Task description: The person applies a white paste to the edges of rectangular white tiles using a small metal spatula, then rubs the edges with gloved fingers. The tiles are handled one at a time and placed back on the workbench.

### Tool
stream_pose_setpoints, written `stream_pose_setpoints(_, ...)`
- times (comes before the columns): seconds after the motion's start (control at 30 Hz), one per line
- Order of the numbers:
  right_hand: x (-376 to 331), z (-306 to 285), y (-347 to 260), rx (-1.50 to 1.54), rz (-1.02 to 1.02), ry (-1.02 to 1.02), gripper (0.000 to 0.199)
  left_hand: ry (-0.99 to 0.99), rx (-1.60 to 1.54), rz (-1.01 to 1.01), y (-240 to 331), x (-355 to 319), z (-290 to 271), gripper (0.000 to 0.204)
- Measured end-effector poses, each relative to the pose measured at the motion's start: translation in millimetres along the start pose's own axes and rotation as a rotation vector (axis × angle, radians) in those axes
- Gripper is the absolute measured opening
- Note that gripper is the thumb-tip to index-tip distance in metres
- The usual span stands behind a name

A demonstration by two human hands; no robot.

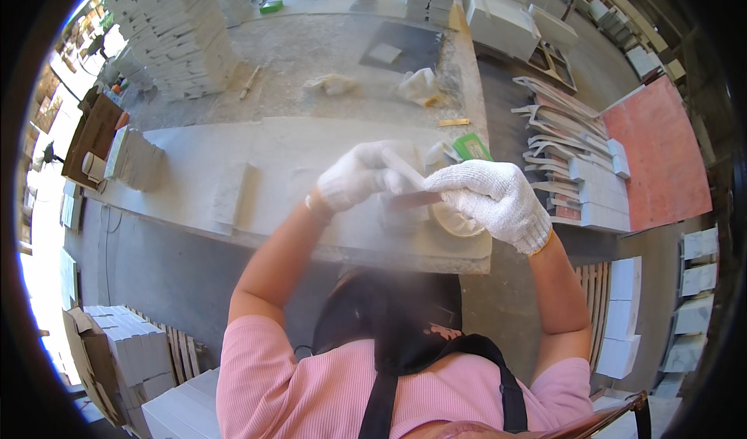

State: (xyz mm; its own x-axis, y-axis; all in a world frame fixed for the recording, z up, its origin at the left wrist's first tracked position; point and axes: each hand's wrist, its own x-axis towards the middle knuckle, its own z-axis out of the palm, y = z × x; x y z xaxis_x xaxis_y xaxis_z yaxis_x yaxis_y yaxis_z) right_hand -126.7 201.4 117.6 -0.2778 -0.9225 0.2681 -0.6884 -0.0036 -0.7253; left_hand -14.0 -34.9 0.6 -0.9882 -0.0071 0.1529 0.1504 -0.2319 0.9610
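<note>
Your left hand (354, 180) is gripping a white slab (401, 168), your right hand (498, 201) a brown strip (412, 200); keeping pressure light is likely sparing edges.

"Any words or numbers you can read?"
"None. The green packet (472, 147) near the right edge of the table (187, 182) has marks too blurred to make out."
"And the black apron (350, 314)?"
"It bears 1 pink marking (443, 331); I can't tell if it's lettering."
</note>
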Motion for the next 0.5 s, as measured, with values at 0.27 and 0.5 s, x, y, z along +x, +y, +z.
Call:
stream_pose_setpoints(0.27, 8.7, 5.8, -0.9, 0.161, 0.083, 0.006, 0.026, 0.059, -0.091, -0.081, 6.0, -0.6, 5.2, 0.041)
stream_pose_setpoints(0.5, -33.3, -7.9, 3.8, 0.489, 0.393, 0.336, 0.033, 0.068, -0.021, -0.004, 5.4, 6.5, 10.1, 0.038)
